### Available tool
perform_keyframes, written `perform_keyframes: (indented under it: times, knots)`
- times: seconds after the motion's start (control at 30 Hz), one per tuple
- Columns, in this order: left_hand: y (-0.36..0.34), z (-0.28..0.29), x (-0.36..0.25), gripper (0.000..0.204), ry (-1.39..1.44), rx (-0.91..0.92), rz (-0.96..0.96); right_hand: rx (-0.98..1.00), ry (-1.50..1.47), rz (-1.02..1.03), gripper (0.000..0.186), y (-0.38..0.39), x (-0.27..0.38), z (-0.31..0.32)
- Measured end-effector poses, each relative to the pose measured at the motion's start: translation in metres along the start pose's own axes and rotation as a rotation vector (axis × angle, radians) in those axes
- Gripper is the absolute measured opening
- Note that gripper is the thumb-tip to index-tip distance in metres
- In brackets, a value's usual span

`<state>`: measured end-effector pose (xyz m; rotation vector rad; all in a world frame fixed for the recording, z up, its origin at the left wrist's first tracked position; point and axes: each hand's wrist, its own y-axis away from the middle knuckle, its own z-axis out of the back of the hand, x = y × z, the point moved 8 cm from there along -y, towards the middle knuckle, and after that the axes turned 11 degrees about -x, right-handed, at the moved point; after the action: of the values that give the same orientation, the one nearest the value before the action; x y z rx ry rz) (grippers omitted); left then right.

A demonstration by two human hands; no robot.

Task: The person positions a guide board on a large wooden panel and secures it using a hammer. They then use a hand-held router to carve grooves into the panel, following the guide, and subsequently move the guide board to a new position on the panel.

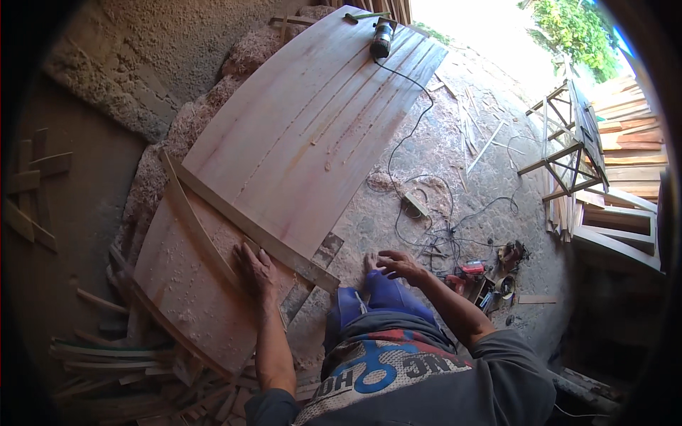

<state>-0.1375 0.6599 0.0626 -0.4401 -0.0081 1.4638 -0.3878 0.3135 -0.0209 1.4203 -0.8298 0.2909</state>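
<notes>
A large pale wooden panel [284,142] lies before me with shavings on it and grooves along its far part. A straight wooden board [234,213] crosses it diagonally. Beside the board a thin, bowed wooden strip [195,220] runs toward my left hand [259,275]. That hand rests on the panel with its fingers stretched out, at the board's edge and the strip's near end; whether it touches the strip is unclear. My right hand [401,265] hovers over my knees, fingers loosely apart, holding nothing.
A corded black-and-silver power tool [382,39] stands on the panel's far end. Its cable runs to an extension socket [415,206] among tangled cords. Red-and-black tools [472,268] lie at right. A wooden frame stand [572,142] and stacked planks [632,163] are farther right.
</notes>
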Motion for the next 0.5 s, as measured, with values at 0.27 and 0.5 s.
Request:
perform_keyframes:
  times: [0.27,0.5]
  knots:
    - [-0.006,0.001,-0.011,0.057,-0.052,0.049,-0.033,-0.432,0.428,0.609,0.042,-0.028,0.182,0.151]
    - [-0.013,0.0,-0.012,0.059,-0.003,0.119,-0.017,-0.625,1.501,1.144,0.047,-0.141,0.507,0.238]
